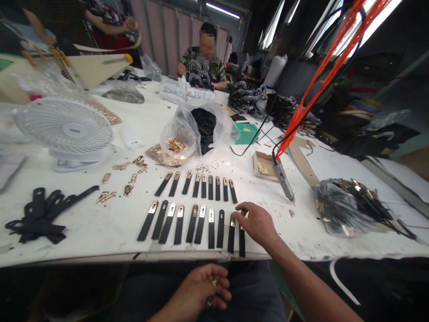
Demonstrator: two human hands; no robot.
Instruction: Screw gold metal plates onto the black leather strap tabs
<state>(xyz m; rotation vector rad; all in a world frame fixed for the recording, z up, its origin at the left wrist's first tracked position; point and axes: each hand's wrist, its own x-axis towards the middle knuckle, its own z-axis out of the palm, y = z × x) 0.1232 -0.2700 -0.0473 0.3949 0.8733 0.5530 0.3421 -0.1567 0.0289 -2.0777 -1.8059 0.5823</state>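
Observation:
My right hand (257, 222) reaches over the right end of the front row, thumb and forefinger pinched at the gold plate on a black strap (231, 237); what lies between the fingertips is hidden. Below the table edge, my left hand (206, 286) is palm up with curled fingers around small gold metal pieces (214, 282). Several black straps stand side by side in the front row, most with a slotted gold metal plate (211, 217) at the top; one bare strap (220, 229) shows only its slot. Behind them lies a second row of plated straps (210, 188).
Loose gold plates (106, 197) and a pile of black straps (43, 217) lie left, near a white fan (72, 129). An electric screwdriver (284, 183) hangs by a small box (259, 163). Plastic bags (217, 125) stand behind. Across the table sits a person (217, 67).

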